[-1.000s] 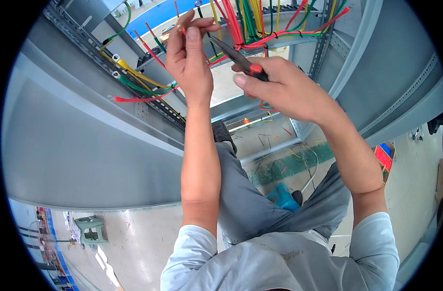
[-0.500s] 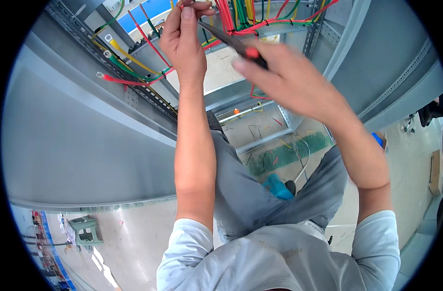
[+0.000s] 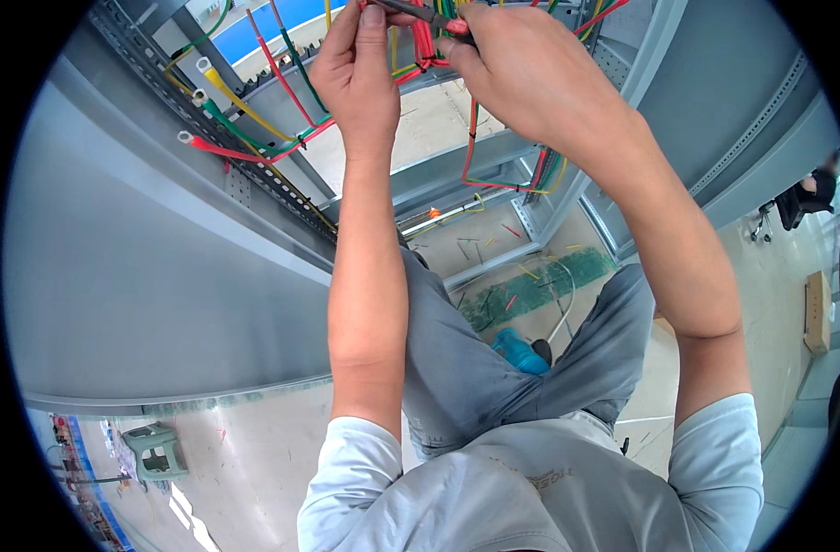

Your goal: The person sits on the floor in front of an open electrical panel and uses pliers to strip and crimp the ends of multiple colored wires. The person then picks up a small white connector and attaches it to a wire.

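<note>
At the top edge, my left hand is raised with thumb and fingers pinched together on a small red piece, mostly cut off by the picture's edge. My right hand is closed round the red-and-black handles of a pair of pliers. Their dark tapered jaws point left and reach the fingertips of my left hand. Behind the pliers hangs a bundle of red wires. Left of my left hand, thick yellow, green and red cables end in metal lugs.
Grey cabinet panels stand at left and right. A slotted metal upright carries the cables. Wire scraps lie on the floor and a green strip. A green stool is at lower left, a cardboard box at far right.
My right hand has moved up with the pliers, whose jaws now lie almost level at my left fingertips. My left hand has shifted slightly right, and the view has tilted a little.
</note>
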Tool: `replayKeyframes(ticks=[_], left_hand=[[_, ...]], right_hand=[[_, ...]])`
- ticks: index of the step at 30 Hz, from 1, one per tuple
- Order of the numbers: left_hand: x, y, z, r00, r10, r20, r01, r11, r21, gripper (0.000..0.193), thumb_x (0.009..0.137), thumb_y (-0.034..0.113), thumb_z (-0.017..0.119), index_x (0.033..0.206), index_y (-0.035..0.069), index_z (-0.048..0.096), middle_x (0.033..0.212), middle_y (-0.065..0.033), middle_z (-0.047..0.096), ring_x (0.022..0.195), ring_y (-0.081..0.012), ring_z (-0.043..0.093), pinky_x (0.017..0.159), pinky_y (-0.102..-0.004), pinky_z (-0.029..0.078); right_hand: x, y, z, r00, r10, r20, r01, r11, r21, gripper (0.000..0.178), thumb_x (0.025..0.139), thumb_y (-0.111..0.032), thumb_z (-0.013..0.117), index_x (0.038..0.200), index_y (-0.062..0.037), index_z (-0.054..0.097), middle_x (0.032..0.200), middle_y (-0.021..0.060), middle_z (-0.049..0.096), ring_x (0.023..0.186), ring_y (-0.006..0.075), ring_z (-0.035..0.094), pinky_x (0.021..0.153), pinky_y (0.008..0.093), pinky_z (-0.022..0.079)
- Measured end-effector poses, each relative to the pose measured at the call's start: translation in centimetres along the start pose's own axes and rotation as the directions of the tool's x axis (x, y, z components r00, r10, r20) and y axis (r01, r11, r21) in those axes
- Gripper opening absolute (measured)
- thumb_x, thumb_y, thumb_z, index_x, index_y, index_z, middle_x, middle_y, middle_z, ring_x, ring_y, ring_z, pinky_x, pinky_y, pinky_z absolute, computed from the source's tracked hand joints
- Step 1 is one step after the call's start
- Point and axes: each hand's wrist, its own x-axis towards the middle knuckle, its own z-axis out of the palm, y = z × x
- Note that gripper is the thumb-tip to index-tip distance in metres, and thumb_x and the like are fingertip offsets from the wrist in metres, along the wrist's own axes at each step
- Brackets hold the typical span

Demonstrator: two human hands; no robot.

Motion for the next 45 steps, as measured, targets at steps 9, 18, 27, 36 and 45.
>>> replayKeyframes(ticks=[9,18,27,36,45], left_hand=[[-0.3,-0.1,0.4,1.0,0.029,0.007,-0.03,0.999,0.017,0.03,0.104,0.008,0.055,0.128,-0.007,0.063,0.103,-0.0082,0.071,0.094,-0.0145,0.065,0.088,-0.0288,0.051],[-0.5,0.2,0.6,1.0,-0.014,-0.026,0.016,0.998,0.067,0.03,0.104,0.012,0.055,0.128,-0.006,0.063,0.11,-0.0093,0.071,0.098,-0.0142,0.065,0.09,-0.0291,0.051],[0.3,0.3,-0.4,0.995,-0.094,-0.034,0.093,0.995,-0.033,0.031,0.105,0.016,0.054,0.126,-0.005,0.061,0.112,-0.0153,0.071,0.1,-0.0213,0.067,0.096,-0.0363,0.051],[1.7,-1.2,-2.3,0.998,-0.063,-0.008,0.059,0.969,-0.239,0.024,0.105,0.018,0.057,0.118,-0.001,0.062,0.105,-0.0167,0.072,0.094,-0.0233,0.069,0.094,-0.0391,0.052],[1.7,-1.2,-2.2,0.996,-0.081,0.034,0.088,0.953,-0.289,0.026,0.107,0.019,0.051,0.115,-0.002,0.063,0.101,-0.0168,0.071,0.091,-0.0223,0.067,0.09,-0.0357,0.05]], right_hand=[[-0.1,-1.6,-0.7,1.0,0.017,0.021,-0.015,0.992,-0.123,0.026,0.095,-0.016,0.053,0.086,0.0051,0.064,0.079,0.0274,0.068,0.078,0.0449,0.068,0.072,0.0529,0.054],[1.3,1.0,1.7,0.996,-0.036,0.086,0.019,0.982,0.189,0.017,0.092,-0.013,0.055,0.094,0.0017,0.063,0.084,0.028,0.069,0.085,0.0423,0.07,0.073,0.0507,0.055],[2.5,1.2,2.1,0.886,0.014,0.464,-0.326,0.73,0.6,0.026,0.092,-0.026,0.063,0.088,-0.0005,0.058,0.067,0.0037,0.059,0.056,0.0142,0.056,0.053,0.0317,0.043],[-8.0,4.6,6.8,0.562,-0.07,0.824,-0.816,0.114,0.566,0.034,0.098,-0.032,0.062,0.11,-0.0005,0.059,0.079,0.0106,0.069,0.068,0.02,0.071,0.058,0.0308,0.059],[-12.1,5.5,6.5,0.603,-0.163,0.781,-0.796,-0.199,0.572,0.04,0.099,-0.028,0.063,0.126,0.0019,0.059,0.083,0.0096,0.067,0.079,0.0168,0.069,0.065,0.029,0.055]])
